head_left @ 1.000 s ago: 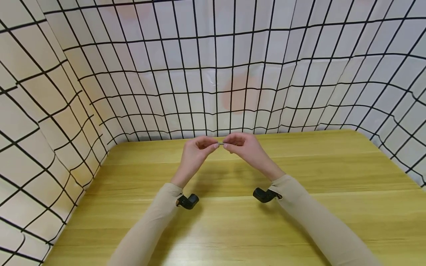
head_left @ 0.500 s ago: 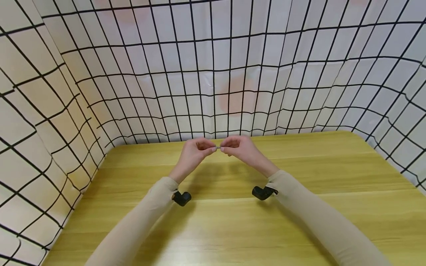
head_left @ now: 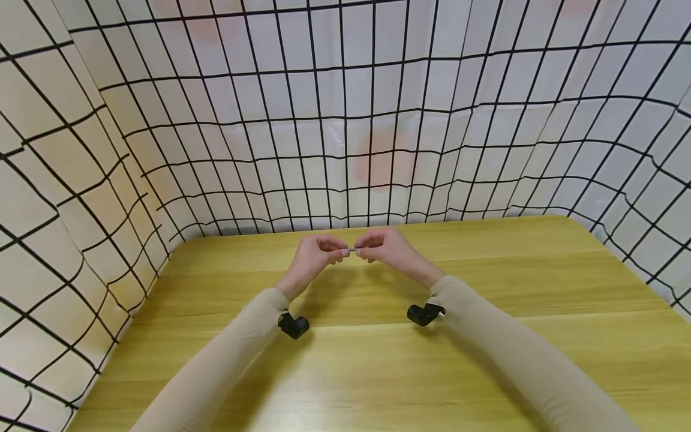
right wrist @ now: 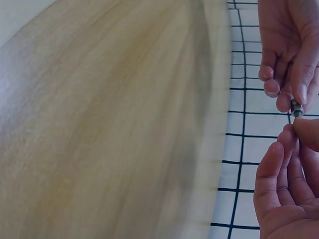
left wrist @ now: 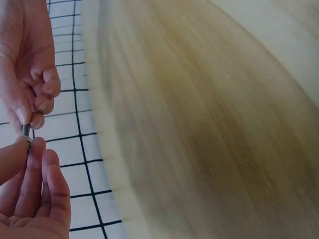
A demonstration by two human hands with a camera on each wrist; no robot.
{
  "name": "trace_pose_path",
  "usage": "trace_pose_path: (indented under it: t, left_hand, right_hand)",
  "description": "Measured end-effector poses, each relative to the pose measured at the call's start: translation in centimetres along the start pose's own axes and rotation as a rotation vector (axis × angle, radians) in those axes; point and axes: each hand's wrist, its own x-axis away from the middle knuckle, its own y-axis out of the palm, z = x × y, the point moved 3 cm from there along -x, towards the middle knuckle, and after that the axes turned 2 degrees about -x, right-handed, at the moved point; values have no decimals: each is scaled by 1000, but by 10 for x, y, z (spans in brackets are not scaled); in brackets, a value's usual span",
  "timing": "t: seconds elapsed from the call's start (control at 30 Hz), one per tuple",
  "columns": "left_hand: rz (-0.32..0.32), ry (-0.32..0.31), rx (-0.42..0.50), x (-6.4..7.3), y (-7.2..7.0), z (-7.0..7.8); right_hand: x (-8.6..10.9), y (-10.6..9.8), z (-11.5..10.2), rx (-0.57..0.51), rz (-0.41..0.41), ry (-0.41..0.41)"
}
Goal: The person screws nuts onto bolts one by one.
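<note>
A small, thin metal piece like a short bolt bridges the fingertips of both hands above the far part of the table. My left hand pinches one end between thumb and forefinger. From the other side, my right hand pinches the opposite end the same way. The left wrist view shows a grey shaft coming from the right fingertips, with a wider shiny part at the left fingertips. A silvery, ringed section shows in the right wrist view. Fingertips hide both ends, so its exact kind is unclear.
The wood-grain table spreads beneath both arms. Behind it and along both sides rises a white sheet with a black grid. Black wrist cameras sit at the left cuff and right cuff.
Both hands appear slightly lower and further left in the head view, which has itself shifted a little. The pinch on the small metal piece stays in place at both ends.
</note>
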Motion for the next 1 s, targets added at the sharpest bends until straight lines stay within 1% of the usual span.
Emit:
trace_pose_path:
  t: [0.33, 0.63, 0.8, 0.83, 0.9, 1.0]
  left_hand:
    - [-16, -51, 0, -3, 1, -13]
    - [-39, -81, -55, -6, 2, -19]
    - [-53, -83, -97, -8, 2, -22]
    - [-56, -84, -106, -8, 2, -23]
    - [-63, -85, -119, -9, 3, -24]
    - [-71, -87, -124, -10, 4, -25]
  right_hand:
    - [-5, 8, 12, 8, -19, 50]
    - [-7, 10, 16, 19, -16, 86]
    - [-10, 11, 19, 54, -18, 114]
    - [-8, 11, 15, 56, -24, 124]
    - [-8, 12, 15, 66, -27, 136]
    - [-8, 13, 17, 71, -34, 146]
